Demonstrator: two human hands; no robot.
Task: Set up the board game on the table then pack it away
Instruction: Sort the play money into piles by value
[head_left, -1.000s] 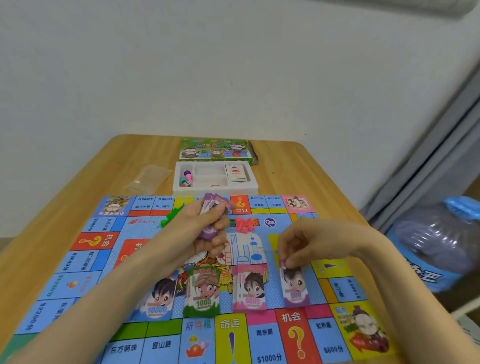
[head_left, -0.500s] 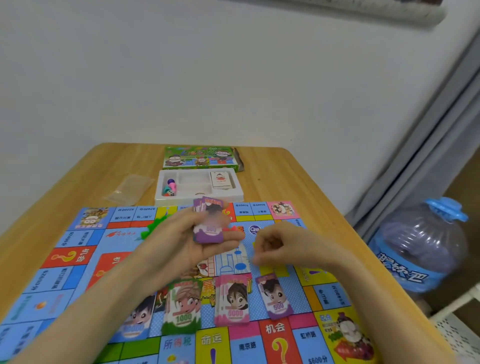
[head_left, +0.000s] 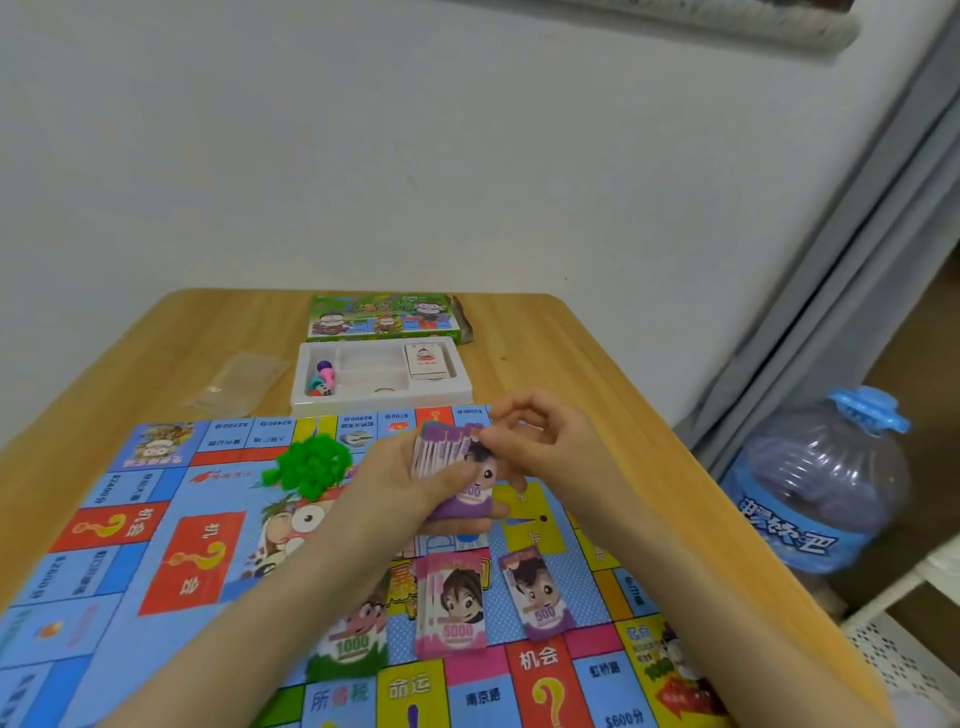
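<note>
Here, white tray (head_left: 382, 404) holds pawns (head_left: 323, 378), cards (head_left: 426, 361).

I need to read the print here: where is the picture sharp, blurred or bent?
Head view: soft, even light with no glare; the near board print reads, while the box lid smears; the notes in the left hand are slightly blurred; the curtain leans, as from a wide lens.
</note>
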